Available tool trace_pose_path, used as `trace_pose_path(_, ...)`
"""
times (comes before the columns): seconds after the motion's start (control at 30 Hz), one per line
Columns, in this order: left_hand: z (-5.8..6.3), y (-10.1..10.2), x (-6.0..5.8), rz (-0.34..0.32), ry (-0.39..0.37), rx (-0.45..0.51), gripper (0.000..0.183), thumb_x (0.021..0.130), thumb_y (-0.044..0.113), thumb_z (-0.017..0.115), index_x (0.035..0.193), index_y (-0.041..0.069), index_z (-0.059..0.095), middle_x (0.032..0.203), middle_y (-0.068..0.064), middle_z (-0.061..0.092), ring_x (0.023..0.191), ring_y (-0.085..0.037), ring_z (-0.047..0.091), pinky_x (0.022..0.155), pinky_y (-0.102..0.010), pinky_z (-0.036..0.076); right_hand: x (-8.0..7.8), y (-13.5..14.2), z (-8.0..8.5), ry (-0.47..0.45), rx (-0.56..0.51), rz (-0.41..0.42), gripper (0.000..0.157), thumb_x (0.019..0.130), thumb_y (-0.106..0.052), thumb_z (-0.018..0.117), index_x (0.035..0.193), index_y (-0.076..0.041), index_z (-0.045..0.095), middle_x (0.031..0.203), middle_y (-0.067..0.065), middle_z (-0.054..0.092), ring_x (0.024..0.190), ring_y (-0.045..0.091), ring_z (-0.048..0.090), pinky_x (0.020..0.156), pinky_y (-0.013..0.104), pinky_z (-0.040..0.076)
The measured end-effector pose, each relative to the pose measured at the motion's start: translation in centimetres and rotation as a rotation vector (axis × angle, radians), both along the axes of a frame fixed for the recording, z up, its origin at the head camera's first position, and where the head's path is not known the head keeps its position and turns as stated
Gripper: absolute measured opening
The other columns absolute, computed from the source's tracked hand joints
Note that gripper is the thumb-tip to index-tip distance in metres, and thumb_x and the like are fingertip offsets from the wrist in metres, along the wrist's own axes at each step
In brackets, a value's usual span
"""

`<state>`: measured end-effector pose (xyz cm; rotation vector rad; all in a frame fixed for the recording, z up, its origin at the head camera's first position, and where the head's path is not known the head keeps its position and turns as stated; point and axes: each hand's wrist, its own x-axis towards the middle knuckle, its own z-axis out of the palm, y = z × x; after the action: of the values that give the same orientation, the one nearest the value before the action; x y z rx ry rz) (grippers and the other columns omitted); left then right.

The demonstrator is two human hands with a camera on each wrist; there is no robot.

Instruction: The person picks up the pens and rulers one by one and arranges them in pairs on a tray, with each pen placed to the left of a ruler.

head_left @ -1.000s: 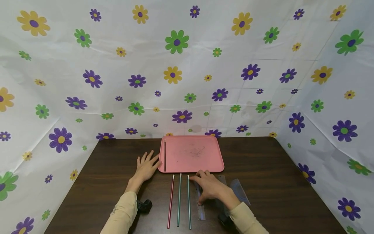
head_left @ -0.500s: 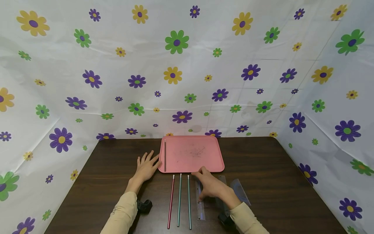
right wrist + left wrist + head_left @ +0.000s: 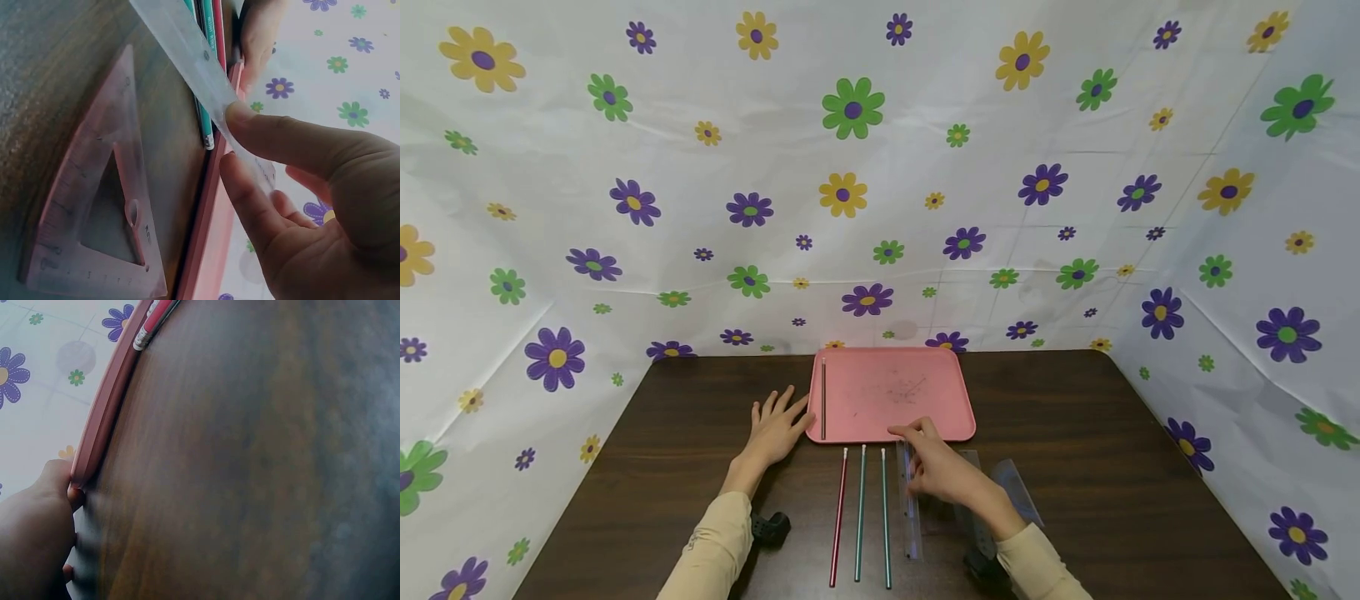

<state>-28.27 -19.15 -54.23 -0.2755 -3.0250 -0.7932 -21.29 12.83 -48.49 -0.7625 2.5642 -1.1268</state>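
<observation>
My right hand (image 3: 946,473) pinches a clear plastic ruler (image 3: 913,533) between thumb and fingers. In the right wrist view the ruler (image 3: 187,56) slants up off the table, its far end by the fingers. My left hand (image 3: 773,435) rests, fingers spread, at the left edge of a pink tray (image 3: 887,396); its thumb touches the rim in the left wrist view. A dark pencil (image 3: 823,400) lies along the tray's left side. In front of the tray lie a red pencil (image 3: 838,525) and two green pencils, the nearer to the ruler being the right one (image 3: 886,525).
A clear set square (image 3: 59,200) lies flat to the right of the ruler, partly hidden by my right forearm in the head view. Further right is a clear, curved-edged plastic piece (image 3: 1017,492). Flowered white sheeting (image 3: 880,167) stands behind the dark wooden table (image 3: 685,467).
My right hand has gone from hovering over the ruler to pinching it. The ruler has shifted slightly toward the tray and lifted. The left hand stays put.
</observation>
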Motion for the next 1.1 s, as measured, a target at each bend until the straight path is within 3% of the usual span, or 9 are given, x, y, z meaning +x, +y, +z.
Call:
trace_pose_path(0.23, 0.19, -0.07, 0.01, -0.007, -0.025, -0.013, 0.058, 0.104, 0.049, 0.043, 0.153, 0.018, 0.042, 0.165, -0.017, 0.021, 0.151, -0.047, 0.011, 0.116, -0.071, -0.003, 0.27, 0.26, 0.04, 0.002, -0.060, -0.008, 0.089, 0.076, 0.012, 0.075, 0.152, -0.011, 0.037, 0.131, 0.015, 0.036, 0.081, 0.021, 0.056, 0.064, 0.020, 0.050)
trace_pose_path(0.43, 0.09, -0.10, -0.19, -0.007, -0.022, -0.019, 0.058, 0.104, 0.049, 0.042, 0.153, 0.019, 0.041, 0.165, -0.017, 0.021, 0.151, -0.047, 0.010, 0.116, -0.070, -0.004, 0.34, 0.40, -0.09, 0.003, -0.114, -0.031, 0.078, 0.081, 0.009, 0.072, 0.150, -0.006, 0.038, 0.132, 0.015, 0.046, 0.088, 0.015, 0.057, 0.071, 0.020, 0.053)
trace_pose_path(0.7, -0.17, -0.14, -0.06, -0.008, 0.008, 0.001, 0.057, 0.104, 0.048, 0.043, 0.152, 0.017, 0.043, 0.164, -0.019, 0.023, 0.150, -0.048, 0.011, 0.115, -0.071, -0.003, 0.32, 0.42, -0.31, 0.000, -0.183, -0.042, 0.075, 0.084, 0.009, 0.072, 0.149, -0.005, 0.039, 0.137, 0.020, 0.050, 0.083, 0.012, 0.062, 0.069, 0.021, 0.054)
trace_pose_path(0.93, -0.44, -0.19, -0.11, -0.019, 0.055, 0.022, 0.057, 0.103, 0.048, 0.044, 0.150, 0.015, 0.047, 0.161, -0.023, 0.026, 0.148, -0.051, 0.013, 0.113, -0.073, -0.003, 0.27, 0.30, -0.45, -0.011, -0.192, -0.041, 0.070, 0.087, 0.010, 0.066, 0.150, -0.009, 0.041, 0.125, 0.019, 0.053, 0.082, 0.014, 0.063, 0.064, 0.022, 0.053)
trace_pose_path(1.1, -0.44, -0.09, -0.07, -0.018, 0.033, 0.009, 0.057, 0.104, 0.047, 0.044, 0.151, 0.016, 0.045, 0.163, -0.021, 0.024, 0.149, -0.050, 0.012, 0.114, -0.072, -0.003, 0.36, 0.08, -0.36, -0.046, -0.247, -0.048, 0.068, 0.087, 0.011, 0.065, 0.148, -0.011, 0.045, 0.119, 0.019, 0.054, 0.080, 0.018, 0.063, 0.061, 0.034, 0.059)
